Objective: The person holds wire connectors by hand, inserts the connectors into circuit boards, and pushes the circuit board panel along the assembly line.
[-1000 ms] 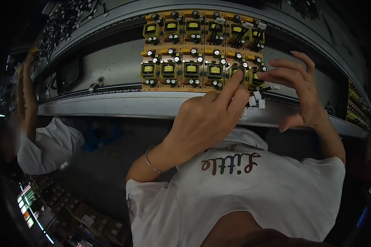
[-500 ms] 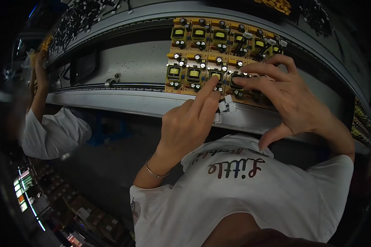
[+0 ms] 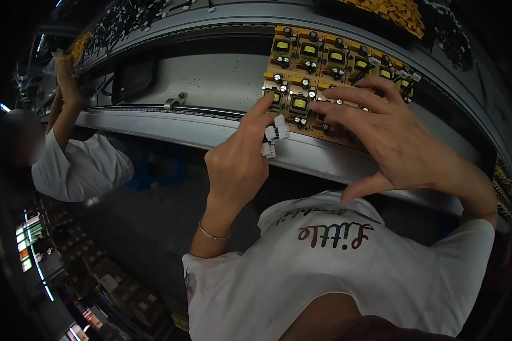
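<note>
Probably risking a snag: gripping a bunch of white plastic connectors with short black wires (image 3: 277, 131), apparently in the curled fingers of the left hand (image 3: 236, 156), and holding it right at the near edge of a flat brown circuit-board panel with rows of yellow-and-black transformers (image 3: 322, 78). Possibly catching a plug on a raised component, or dropping one onto the long silver metal rail (image 3: 324, 153) on the near side, through too slack a hold. Perhaps also bending upright parts, through pressing unevenly with the fingertips.

Seeing the panel just beyond the left hand and partly beneath the right hand (image 3: 401, 142), stretching to the far right. Extending the left index finger to the near-left transformer (image 3: 276, 98), with actual contact being impossible to tell. Spreading the right hand wide over the near right part, thumb well apart from the fingers, visibly grasping nothing; pressing or merely hovering, impossible to tell which. Showing more white plastic plugs on black wires (image 3: 404, 74) at the panel's far right.
</note>
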Motion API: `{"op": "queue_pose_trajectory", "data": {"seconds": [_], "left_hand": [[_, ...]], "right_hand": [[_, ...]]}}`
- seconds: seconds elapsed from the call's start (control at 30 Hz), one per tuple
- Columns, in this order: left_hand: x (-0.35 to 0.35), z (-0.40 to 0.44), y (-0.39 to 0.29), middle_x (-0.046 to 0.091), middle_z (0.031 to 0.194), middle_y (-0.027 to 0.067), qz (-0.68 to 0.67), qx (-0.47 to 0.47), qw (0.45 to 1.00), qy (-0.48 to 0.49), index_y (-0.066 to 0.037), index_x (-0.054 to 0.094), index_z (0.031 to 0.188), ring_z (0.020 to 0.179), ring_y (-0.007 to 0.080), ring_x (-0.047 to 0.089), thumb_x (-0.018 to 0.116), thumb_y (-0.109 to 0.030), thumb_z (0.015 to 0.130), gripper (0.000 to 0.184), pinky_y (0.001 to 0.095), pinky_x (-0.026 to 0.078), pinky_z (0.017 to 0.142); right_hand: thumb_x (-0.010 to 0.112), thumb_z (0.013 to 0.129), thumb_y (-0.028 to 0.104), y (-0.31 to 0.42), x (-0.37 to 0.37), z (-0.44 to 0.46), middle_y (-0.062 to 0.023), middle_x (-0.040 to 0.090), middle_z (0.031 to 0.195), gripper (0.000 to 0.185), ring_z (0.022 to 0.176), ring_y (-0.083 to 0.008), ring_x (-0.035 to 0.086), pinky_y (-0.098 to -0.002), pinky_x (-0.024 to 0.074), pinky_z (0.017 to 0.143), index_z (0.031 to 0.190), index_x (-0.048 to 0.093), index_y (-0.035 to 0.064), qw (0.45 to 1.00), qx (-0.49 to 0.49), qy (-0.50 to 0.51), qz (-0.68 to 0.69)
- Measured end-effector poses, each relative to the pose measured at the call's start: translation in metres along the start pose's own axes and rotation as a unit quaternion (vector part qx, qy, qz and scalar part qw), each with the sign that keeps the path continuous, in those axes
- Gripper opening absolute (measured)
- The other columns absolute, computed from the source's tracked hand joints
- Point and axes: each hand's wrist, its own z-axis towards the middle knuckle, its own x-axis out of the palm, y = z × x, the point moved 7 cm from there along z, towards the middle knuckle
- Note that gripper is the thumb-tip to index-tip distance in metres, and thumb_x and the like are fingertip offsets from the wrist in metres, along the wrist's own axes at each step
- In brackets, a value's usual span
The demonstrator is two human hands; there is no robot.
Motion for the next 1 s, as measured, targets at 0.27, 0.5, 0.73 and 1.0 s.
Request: {"op": "queue_pose_trajectory", "data": {"seconds": [0.27, 0.5, 0.73, 1.0], "left_hand": [[0.007, -0.003, 0.004, 0.062, 0.111, 0.0084, 0.037, 0.015, 0.999, 0.032, 0.001, 0.051, 0.103, 0.065, 0.0172, 0.065, 0.05, 0.01, 0.071, 0.033, 0.0229, 0.046, 0.047], [0.005, 0.001, 0.003, 0.062, 0.111, 0.0079, 0.026, 0.005, 0.998, 0.055, 0.002, 0.051, 0.105, 0.067, 0.0172, 0.065, 0.053, 0.008, 0.072, 0.033, 0.0238, 0.047, 0.046], [0.008, 0.002, -0.002, 0.063, 0.11, 0.0071, 0.065, -0.001, 0.994, 0.084, 0.0, 0.053, 0.106, 0.068, 0.0175, 0.065, 0.054, 0.007, 0.072, 0.034, 0.025, 0.047, 0.046], [-0.001, 0.011, 0.001, 0.065, 0.102, 0.008, -0.006, -0.033, 0.994, 0.105, -0.002, 0.055, 0.107, 0.065, 0.0202, 0.064, 0.051, 0.007, 0.075, 0.034, 0.0281, 0.046, 0.05]], "right_hand": [[0.059, 0.056, 0.074, -0.003, -0.001, 0.009, -0.0177, 0.047, 0.124, 0.101, 0.122, -0.0319, 0.039, -0.0485, 0.0224, 0.104, 0.127, 0.041, 0.0049, 0.997, 0.018, 0.07, 0.003], [0.061, 0.055, 0.074, -0.004, 0.001, 0.015, -0.0185, 0.045, 0.125, 0.103, 0.121, -0.0327, 0.039, -0.0491, 0.0227, 0.104, 0.127, 0.041, 0.0046, 0.996, 0.013, 0.085, 0.0], [0.062, 0.057, 0.073, -0.003, 0.0, 0.013, -0.0187, 0.046, 0.124, 0.1, 0.12, -0.0335, 0.04, -0.0487, 0.022, 0.105, 0.125, 0.042, 0.003, 0.999, 0.01, 0.053, 0.007], [0.056, 0.057, 0.08, -0.04, -0.038, 0.017, -0.0169, 0.044, 0.126, 0.099, 0.123, -0.0341, 0.036, -0.0525, 0.0258, 0.103, 0.12, 0.047, 0.0042, 0.996, 0.082, 0.018, -0.031]]}}
